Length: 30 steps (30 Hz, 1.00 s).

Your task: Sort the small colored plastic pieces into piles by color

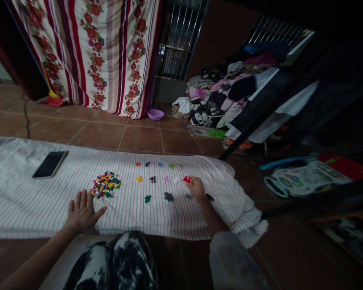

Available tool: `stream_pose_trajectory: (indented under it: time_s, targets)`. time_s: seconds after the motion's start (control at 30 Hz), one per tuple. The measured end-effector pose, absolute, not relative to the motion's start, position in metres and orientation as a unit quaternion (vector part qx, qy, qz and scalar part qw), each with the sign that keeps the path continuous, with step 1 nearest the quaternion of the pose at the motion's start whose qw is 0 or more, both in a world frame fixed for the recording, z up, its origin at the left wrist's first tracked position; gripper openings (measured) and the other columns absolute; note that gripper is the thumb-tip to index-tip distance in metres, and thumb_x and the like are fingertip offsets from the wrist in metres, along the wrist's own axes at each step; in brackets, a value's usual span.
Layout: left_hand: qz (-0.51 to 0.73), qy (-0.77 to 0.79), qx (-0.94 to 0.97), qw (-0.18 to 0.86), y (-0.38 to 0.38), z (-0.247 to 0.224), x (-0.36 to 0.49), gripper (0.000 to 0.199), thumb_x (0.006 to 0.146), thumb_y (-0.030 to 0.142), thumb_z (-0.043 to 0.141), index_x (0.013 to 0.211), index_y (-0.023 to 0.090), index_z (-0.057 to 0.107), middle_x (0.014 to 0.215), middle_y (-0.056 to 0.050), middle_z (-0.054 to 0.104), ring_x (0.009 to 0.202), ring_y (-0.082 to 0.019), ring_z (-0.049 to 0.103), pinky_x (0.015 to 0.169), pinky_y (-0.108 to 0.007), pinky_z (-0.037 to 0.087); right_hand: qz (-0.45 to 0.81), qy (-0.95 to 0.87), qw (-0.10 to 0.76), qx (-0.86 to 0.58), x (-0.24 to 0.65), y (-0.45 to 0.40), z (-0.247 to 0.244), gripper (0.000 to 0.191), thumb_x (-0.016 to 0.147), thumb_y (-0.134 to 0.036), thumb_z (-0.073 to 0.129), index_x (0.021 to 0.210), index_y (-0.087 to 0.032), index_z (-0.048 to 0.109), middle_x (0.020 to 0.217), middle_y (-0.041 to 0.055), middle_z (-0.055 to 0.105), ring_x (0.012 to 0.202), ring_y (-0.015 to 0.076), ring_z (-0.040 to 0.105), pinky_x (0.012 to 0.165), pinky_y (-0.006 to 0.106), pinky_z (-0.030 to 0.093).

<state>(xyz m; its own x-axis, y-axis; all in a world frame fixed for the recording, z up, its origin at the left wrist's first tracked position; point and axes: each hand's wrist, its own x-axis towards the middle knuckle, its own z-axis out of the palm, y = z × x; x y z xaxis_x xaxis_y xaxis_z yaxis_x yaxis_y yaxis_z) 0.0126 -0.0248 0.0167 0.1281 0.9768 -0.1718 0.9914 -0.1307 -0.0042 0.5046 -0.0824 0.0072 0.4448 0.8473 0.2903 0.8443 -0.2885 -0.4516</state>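
My left hand (82,212) lies flat on the striped cloth (124,219), fingers spread, just below a mixed heap of small coloured pieces (105,185). At the right, my right hand (197,187) has its thumb and fingertips pinched together at a little red pile (186,179); whatever is between them is too small to make out. Sorted piles stand in rows to its left, among them white (176,180), pink (166,179), brown (153,179) and yellow (139,179). Nearer me are green (147,198) and dark grey (168,197) piles. Black pieces (210,197) lie beside my right wrist.
A phone (50,164) rests on the cloth at the left. Beyond, on the tiled floor, are a purple basin (155,114), a red broom (53,100) and a large heap of clothes (218,92). A dark slanted bar (245,133) crosses the right side.
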Motion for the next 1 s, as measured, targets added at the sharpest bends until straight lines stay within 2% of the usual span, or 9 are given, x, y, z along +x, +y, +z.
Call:
stream_pose_trajectory:
  time_s: [0.2, 0.33, 0.43, 0.53, 0.67, 0.83, 1.0]
  targets:
    - [-0.056, 0.652, 0.755, 0.041, -0.024, 0.01, 0.01, 0.106, 0.069, 0.072, 0.021, 0.143, -0.003, 0.017, 0.152, -0.023, 0.018, 0.142, -0.035, 0.01, 0.11, -0.051, 0.014, 0.0, -0.519, 0.305, -0.798, 0.501, -0.086, 0.004, 0.032, 0.07, -0.026, 0.059, 0.097, -0.013, 0.068, 0.093, 0.0133, 0.066, 0.085, 0.0224, 0.061, 0.078, 0.034, 0.05]
    - [-0.057, 0.655, 0.752, 0.034, -0.022, 0.007, 0.01, 0.108, 0.068, 0.073, 0.022, 0.143, -0.005, 0.017, 0.152, -0.024, 0.017, 0.142, -0.035, 0.009, 0.11, -0.051, 0.013, -0.033, -0.525, 0.343, -0.778, 0.496, -0.098, 0.009, 0.03, 0.073, -0.027, 0.055, 0.097, -0.014, 0.068, 0.094, 0.0134, 0.064, 0.085, 0.0223, 0.06, 0.081, 0.037, 0.051]
    - [-0.057, 0.656, 0.752, 0.038, -0.022, 0.009, 0.011, 0.109, 0.068, 0.074, 0.021, 0.143, -0.005, 0.017, 0.153, -0.024, 0.016, 0.142, -0.035, 0.008, 0.111, -0.051, 0.012, -0.044, -0.549, 0.372, -0.747, 0.474, -0.106, 0.017, 0.027, 0.078, -0.026, 0.05, 0.096, -0.016, 0.068, 0.097, 0.0128, 0.064, 0.085, 0.0213, 0.06, 0.082, 0.037, 0.05]
    - [-0.059, 0.656, 0.751, 0.04, -0.022, 0.01, 0.011, 0.108, 0.069, 0.073, 0.022, 0.143, -0.004, 0.016, 0.153, -0.024, 0.015, 0.143, -0.035, 0.008, 0.111, -0.051, 0.012, 0.001, -0.594, 0.382, -0.708, 0.429, -0.111, 0.022, 0.024, 0.082, -0.025, 0.048, 0.095, -0.019, 0.067, 0.097, 0.0098, 0.064, 0.082, 0.0188, 0.061, 0.079, 0.034, 0.051]
    - [-0.054, 0.656, 0.751, 0.046, -0.021, 0.01, 0.011, 0.108, 0.07, 0.075, 0.021, 0.144, -0.004, 0.014, 0.153, -0.024, 0.015, 0.143, -0.035, 0.007, 0.111, -0.051, 0.011, 0.093, -0.655, 0.349, -0.664, 0.358, -0.112, 0.02, 0.026, 0.083, -0.021, 0.049, 0.103, -0.02, 0.065, 0.099, 0.0068, 0.063, 0.08, 0.0158, 0.06, 0.078, 0.03, 0.051]
    - [-0.045, 0.656, 0.75, 0.064, -0.021, 0.012, 0.011, 0.107, 0.071, 0.076, 0.021, 0.144, -0.003, 0.013, 0.153, -0.024, 0.014, 0.143, -0.035, 0.007, 0.111, -0.052, 0.01, 0.068, -0.649, 0.275, -0.706, 0.306, -0.105, 0.018, 0.036, 0.08, -0.026, 0.06, 0.117, -0.022, 0.062, 0.108, 0.0088, 0.06, 0.099, 0.0216, 0.057, 0.087, 0.034, 0.048]
    - [-0.041, 0.657, 0.749, 0.072, -0.02, 0.013, 0.012, 0.105, 0.073, 0.074, 0.023, 0.144, -0.002, 0.011, 0.153, -0.024, 0.011, 0.143, -0.035, 0.004, 0.112, -0.051, 0.008, 0.078, -0.655, 0.209, -0.722, 0.29, -0.095, 0.023, 0.03, 0.081, -0.028, 0.062, 0.111, -0.024, 0.065, 0.103, 0.0073, 0.061, 0.097, 0.0212, 0.056, 0.088, 0.033, 0.044]
